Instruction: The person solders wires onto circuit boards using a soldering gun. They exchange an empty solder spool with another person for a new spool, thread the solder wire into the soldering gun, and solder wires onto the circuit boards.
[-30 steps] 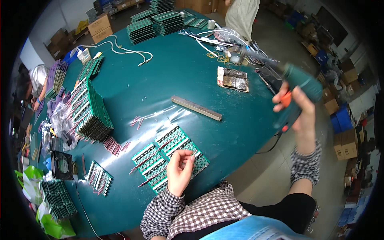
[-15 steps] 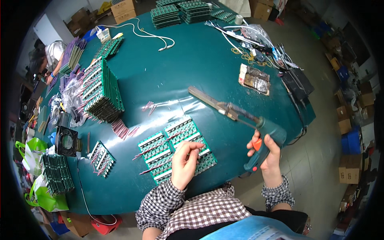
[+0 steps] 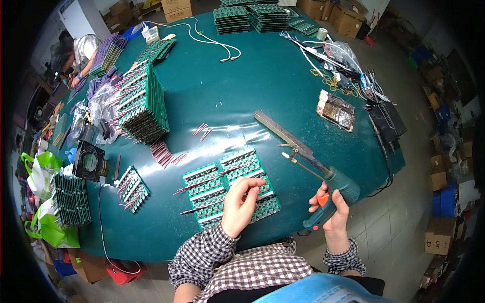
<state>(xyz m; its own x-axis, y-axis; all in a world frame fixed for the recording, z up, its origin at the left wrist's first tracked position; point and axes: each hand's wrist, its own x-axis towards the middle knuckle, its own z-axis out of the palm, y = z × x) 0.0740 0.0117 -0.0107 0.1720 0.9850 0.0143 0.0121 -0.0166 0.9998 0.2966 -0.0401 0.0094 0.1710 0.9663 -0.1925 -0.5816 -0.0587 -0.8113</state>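
My right hand (image 3: 331, 206) grips a teal soldering gun (image 3: 334, 188) with an orange trigger, its metal tip (image 3: 292, 157) pointing left just right of the boards. My left hand (image 3: 240, 202) rests with pinched fingers on a panel of green circuit boards (image 3: 222, 181) that lies on the dark green table (image 3: 262, 81) in front of me. Thin pink and red component leads stick out of the panel's left side. A long grey metal bar (image 3: 282, 132) lies on the table just beyond the gun's tip.
A tall stack of green boards (image 3: 144, 103) stands at the left, loose pink leads (image 3: 166, 154) beside it. A small board panel (image 3: 130, 188) and a black fan (image 3: 90, 161) sit further left. More stacks (image 3: 247, 17), white cables, a solder tray (image 3: 336, 111) and a black box (image 3: 388, 121) lie beyond. Another person (image 3: 76, 53) works at far left.
My right hand has brought the soldering gun down from the right toward the board panel. My left hand has stayed on the boards.
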